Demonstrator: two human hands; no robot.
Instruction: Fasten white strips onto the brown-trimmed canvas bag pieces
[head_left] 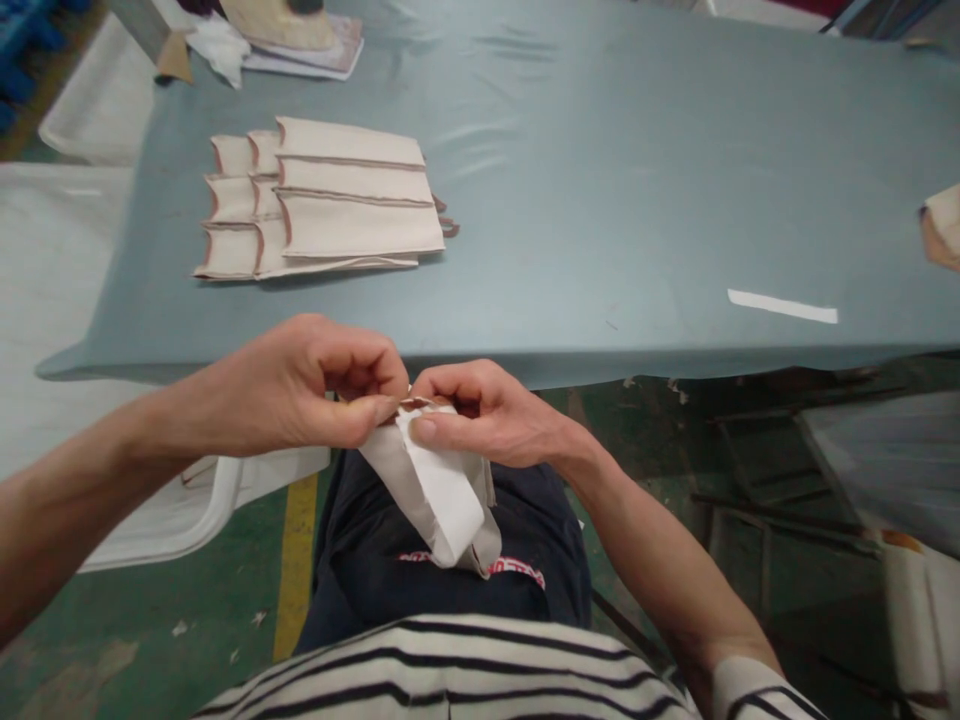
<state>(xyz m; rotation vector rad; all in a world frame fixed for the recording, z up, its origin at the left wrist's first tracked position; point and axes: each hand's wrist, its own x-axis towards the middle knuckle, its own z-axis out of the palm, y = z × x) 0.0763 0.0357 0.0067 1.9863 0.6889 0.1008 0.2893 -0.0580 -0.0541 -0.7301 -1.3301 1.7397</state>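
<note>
Over my lap, a cream fabric pouch (391, 472) with brown edging hangs from both hands. My left hand (319, 385) pinches its upper edge between thumb and forefinger. Close beside it, my right hand (491, 415) grips the same edge, its thumb pressing down a white strip (450, 500) that droops over the pouch's front. The fingertips almost meet at the rim, and they hide what lies between them. On the table beyond, several similar cream pouches (360, 225) with brown-trimmed ends lie flat in overlapping rows.
A blue-green cloth covers the table (600, 200), whose near edge runs just past my hands. A loose white strip (782, 306) lies at right, near a beige piece (943, 228). White plastic bins (172, 530) stand at left. Papers (337, 60) sit at the back left.
</note>
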